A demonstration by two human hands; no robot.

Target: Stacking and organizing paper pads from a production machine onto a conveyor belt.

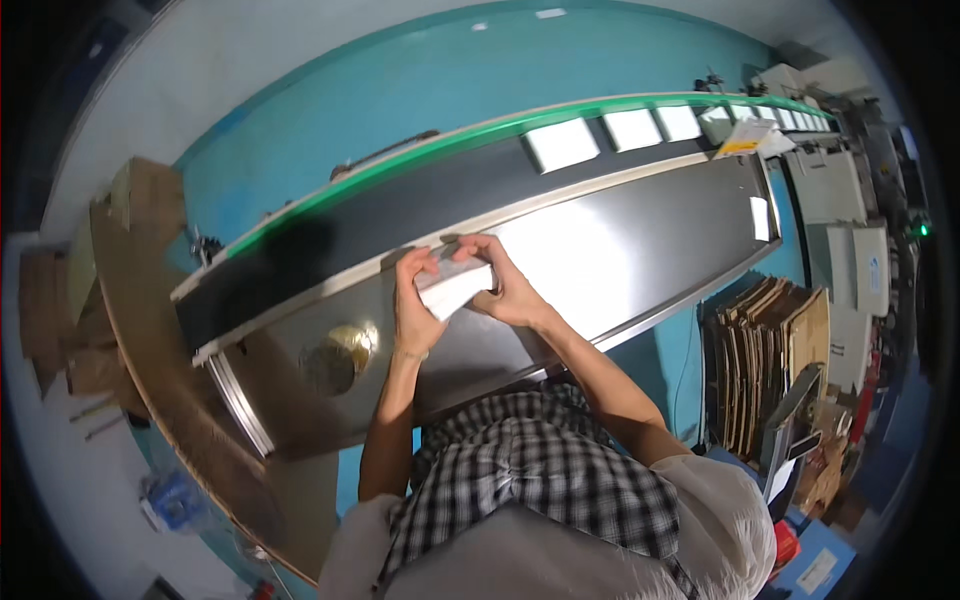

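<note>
1. The white box-shaped pack (458, 292) is in both hands, over the metal worktop (680, 215), left of its middle and toward the long far edge beside the dark conveyor belt (350, 220). How high it is above the surface, or whether it touches, I cannot tell.
2. The left hand (412, 300) grips the pack's left end, fingers curling over the far side; the right hand (510, 292) grips the right end, its fingers arched over the far side too.
3. The pack looks light, probably card or paper: stiff along its straight edges, liable to dent or crease if squeezed on its broad faces, and perhaps a little slippery where smooth.
4. The two ends seem the best hold, with light, even pressure and the thumbs supporting the near side.
5. Fingers cover the pack's far side and ends, so whether it is a carton or a stack stays unclear.
6. Glare washes out the worktop's middle; a round yellowish patch (350, 350) near its left end could be reflection or an object. White pieces (562, 145) on the belt become too small to separate toward the right.
</note>
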